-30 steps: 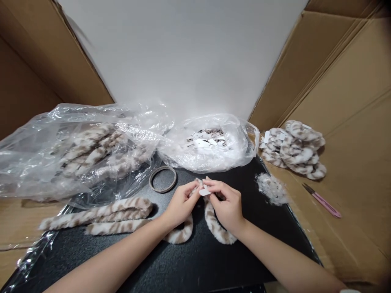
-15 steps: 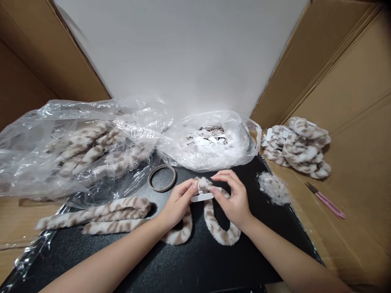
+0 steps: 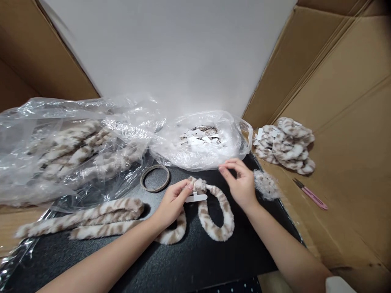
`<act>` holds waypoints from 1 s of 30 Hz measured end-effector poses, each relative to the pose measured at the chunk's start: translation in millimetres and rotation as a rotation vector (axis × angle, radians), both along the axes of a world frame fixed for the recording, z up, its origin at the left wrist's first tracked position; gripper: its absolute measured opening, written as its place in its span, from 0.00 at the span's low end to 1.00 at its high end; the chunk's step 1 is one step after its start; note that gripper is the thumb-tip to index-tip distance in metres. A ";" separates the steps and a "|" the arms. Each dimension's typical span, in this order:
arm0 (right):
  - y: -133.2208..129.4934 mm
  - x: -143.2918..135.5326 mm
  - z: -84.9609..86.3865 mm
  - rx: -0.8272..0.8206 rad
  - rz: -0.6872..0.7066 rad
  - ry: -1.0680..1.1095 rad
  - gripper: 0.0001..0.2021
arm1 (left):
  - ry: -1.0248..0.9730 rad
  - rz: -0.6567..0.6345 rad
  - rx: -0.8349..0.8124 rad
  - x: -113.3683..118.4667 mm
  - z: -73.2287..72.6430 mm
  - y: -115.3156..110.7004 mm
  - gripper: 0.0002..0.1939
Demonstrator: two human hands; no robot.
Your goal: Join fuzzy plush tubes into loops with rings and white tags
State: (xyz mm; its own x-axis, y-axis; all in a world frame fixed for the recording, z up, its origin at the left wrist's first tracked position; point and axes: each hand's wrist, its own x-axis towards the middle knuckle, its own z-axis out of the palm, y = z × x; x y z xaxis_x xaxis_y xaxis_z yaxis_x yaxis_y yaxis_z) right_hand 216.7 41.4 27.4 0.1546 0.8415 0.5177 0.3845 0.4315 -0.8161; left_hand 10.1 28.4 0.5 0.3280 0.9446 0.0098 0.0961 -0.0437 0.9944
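Observation:
A furry white-and-brown cord lies in loops on the black work surface, its ends gathered at a bunched middle part. My left hand pinches this gathered part from the left. A white tag hangs there, just below the fingertips. My right hand is raised to the right of the cord, away from it, with thumb and fingertips brought together. Whether something thin is between them is too small to tell.
Further furry strips lie at left, a tape ring behind them. Plastic bags hold strips and white tags. At right are a fluff pile, pink-handled snips and finished-looking furry bundles beside cardboard walls.
My right hand has left the gathered part and moved up and to the right, its fingertips closing. My left hand keeps its hold. The whole view has shifted slightly.

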 end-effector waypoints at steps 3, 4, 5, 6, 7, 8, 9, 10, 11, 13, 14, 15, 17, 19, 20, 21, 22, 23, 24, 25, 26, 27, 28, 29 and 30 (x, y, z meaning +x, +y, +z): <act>11.8 42.0 19.0 -0.119 -0.035 -0.068 0.09 | 0.004 0.016 -0.006 -0.1 -0.2 0.2 0.18; 13.3 58.1 24.7 -0.191 -0.029 -0.116 0.09 | 0.000 0.014 -0.006 -0.2 -0.1 0.4 0.19; 13.4 73.9 29.4 -0.254 -0.034 -0.175 0.10 | -0.005 0.009 -0.002 -0.2 0.3 0.5 0.18; 12.4 88.8 32.6 -0.306 -0.037 -0.247 0.11 | -0.008 0.003 0.002 -0.2 0.8 0.7 0.18; 10.3 102.1 34.5 -0.355 -0.041 -0.319 0.12 | -0.010 0.001 0.005 -0.2 1.4 0.8 0.18; 7.7 113.4 35.2 -0.401 -0.040 -0.378 0.12 | -0.012 0.000 0.007 -0.1 2.1 0.9 0.18; 5.0 122.6 34.9 -0.438 -0.030 -0.423 0.12 | -0.015 0.001 0.006 0.1 2.9 1.1 0.19; 2.3 129.7 34.1 -0.464 -0.019 -0.452 0.12 | -0.020 0.004 0.000 0.3 3.5 1.3 0.19; 0.0 134.9 33.1 -0.482 -0.009 -0.468 0.12 | -0.023 0.008 -0.007 0.5 4.1 1.5 0.19; -3.2 140.8 31.7 -0.494 -0.028 -0.472 0.13 | -0.021 0.018 -0.019 1.1 5.0 2.0 0.20; -4.1 142.1 31.4 -0.485 -0.062 -0.472 0.15 | -0.015 0.023 -0.018 1.4 5.3 2.2 0.20; -4.8 142.8 31.5 -0.469 -0.108 -0.478 0.17 | -0.007 0.026 -0.011 1.7 5.6 2.5 0.21; -5.6 142.8 32.4 -0.412 -0.212 -0.507 0.16 | 0.002 0.032 0.007 1.9 6.1 3.0 0.21; -6.5 142.0 33.6 -0.347 -0.277 -0.544 0.10 | 0.005 0.031 0.016 1.9 6.3 3.1 0.21; -7.2 141.6 34.1 -0.326 -0.293 -0.556 0.07 | 0.006 0.030 0.018 1.7 6.2 3.1 0.20; -8.1 141.3 34.4 -0.324 -0.303 -0.561 0.06 | 0.007 0.028 0.018 1.5 6.0 3.0 0.20; -9.0 141.1 34.7 -0.349 -0.303 -0.560 0.06 | 0.008 0.027 0.018 1.2 5.7 3.0 0.20; -10.1 141.1 34.8 -0.398 -0.295 -0.554 0.06 | 0.010 0.026 0.017 1.0 5.4 2.9 0.20; -11.1 141.2 34.9 -0.458 -0.281 -0.545 0.06 | 0.012 0.027 0.017 0.7 5.1 2.8 0.20; -12.0 141.1 35.2 -0.505 -0.266 -0.540 0.06 | 0.013 0.027 0.015 0.6 4.9 2.8 0.20; -12.8 140.4 35.7 -0.523 -0.256 -0.541 0.06 | 0.014 0.027 0.014 0.6 4.8 2.7 0.20; -13.5 138.7 36.4 -0.506 -0.253 -0.549 0.08 | 0.012 0.026 0.013 0.8 5.0 2.6 0.20; -14.0 135.5 37.5 -0.456 -0.259 -0.563 0.10 | 0.007 0.026 0.015 1.0 5.5 2.5 0.20; -14.5 130.2 38.8 -0.396 -0.262 -0.575 0.12 | 0.000 0.026 0.017 1.4 6.0 2.3 0.20; -14.9 122.6 40.1 -0.340 -0.252 -0.580 0.13 | -0.008 0.026 0.020 1.8 6.7 2.1 0.20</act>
State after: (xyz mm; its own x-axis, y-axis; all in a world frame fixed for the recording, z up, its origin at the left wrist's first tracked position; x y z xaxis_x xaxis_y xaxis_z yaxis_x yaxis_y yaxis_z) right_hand 339.3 26.4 67.5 0.1449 0.9455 0.2915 0.8517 0.0307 -0.5231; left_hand 11.9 30.6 7.2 0.3027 0.9526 0.0309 0.0898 -0.0608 0.9941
